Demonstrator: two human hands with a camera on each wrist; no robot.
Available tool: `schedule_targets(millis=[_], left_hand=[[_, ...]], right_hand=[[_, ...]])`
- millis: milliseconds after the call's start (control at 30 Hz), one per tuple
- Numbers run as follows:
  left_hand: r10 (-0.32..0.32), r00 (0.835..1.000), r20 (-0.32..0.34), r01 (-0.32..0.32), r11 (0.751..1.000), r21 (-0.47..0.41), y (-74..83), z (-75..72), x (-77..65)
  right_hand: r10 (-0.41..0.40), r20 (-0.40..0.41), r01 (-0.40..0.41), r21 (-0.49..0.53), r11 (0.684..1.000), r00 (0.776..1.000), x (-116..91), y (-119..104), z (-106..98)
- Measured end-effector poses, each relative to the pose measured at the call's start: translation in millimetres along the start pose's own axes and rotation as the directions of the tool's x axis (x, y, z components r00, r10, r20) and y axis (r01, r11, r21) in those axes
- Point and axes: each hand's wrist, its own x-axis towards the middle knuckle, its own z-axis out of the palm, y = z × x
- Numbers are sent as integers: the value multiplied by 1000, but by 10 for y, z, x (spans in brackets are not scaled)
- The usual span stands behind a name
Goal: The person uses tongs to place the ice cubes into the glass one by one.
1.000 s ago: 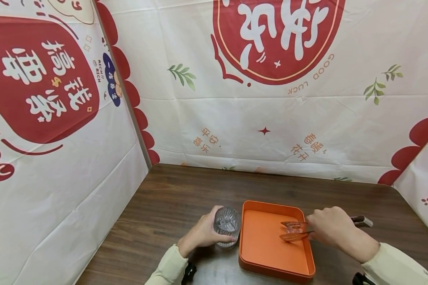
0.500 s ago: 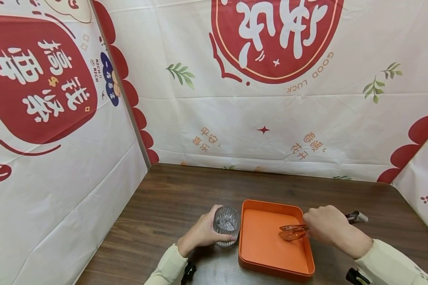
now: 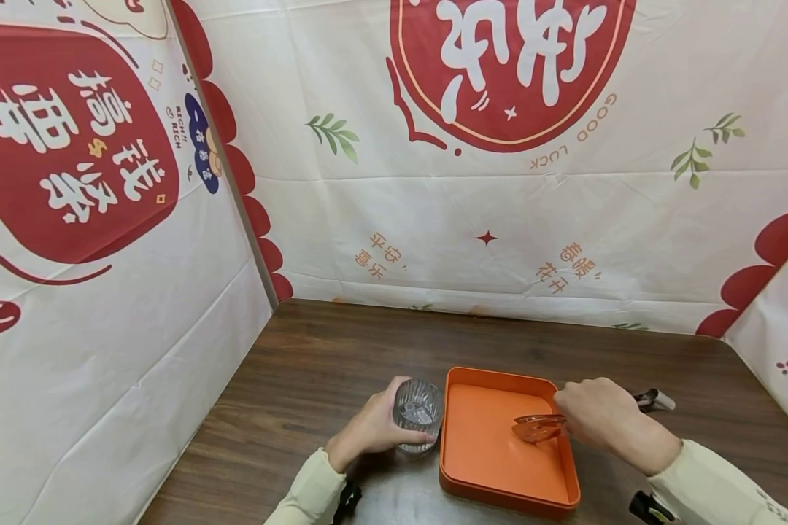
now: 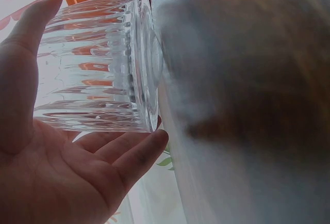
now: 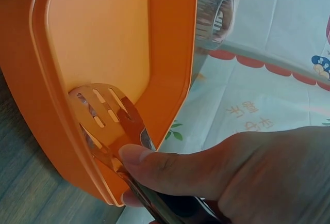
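My left hand point(image 3: 368, 430) holds a clear ribbed glass point(image 3: 419, 408), thumb on its near side and fingers behind it. In the left wrist view the glass point(image 4: 93, 69) stands with its base at the tabletop. My right hand point(image 3: 604, 414) grips a pair of food tongs point(image 3: 540, 429) with slotted heads, their handle end sticking out behind the fist. The tong heads are close together, low inside the orange square tray point(image 3: 499, 376). In the right wrist view something clear shows through the slots of the tongs point(image 5: 111, 111); I cannot tell if they pinch it.
The tray stands on a dark wood table point(image 3: 341, 343), its left wall right beside the glass. White printed cloth point(image 3: 433, 219) hangs along the back and the left side. A black wrist strap point(image 3: 348, 502) sits below the left sleeve.
The tong heads, apart around a clear pinkish piece a second ago, have come together. My right hand has shifted slightly left. My left hand and the glass have stayed put.
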Motion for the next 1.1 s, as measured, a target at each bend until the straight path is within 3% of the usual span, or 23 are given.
schedule_targets(millis=[333, 1100], left_hand=[[-15, 1000, -3, 15, 1000, 14, 1, -3, 3], [-9, 1000, -1, 9, 1000, 11, 9, -2, -15]], right_hand=[[15, 34, -16, 19, 1000, 999, -26, 10, -31], [9, -24, -9, -22, 1000, 1000, -80, -1, -9]])
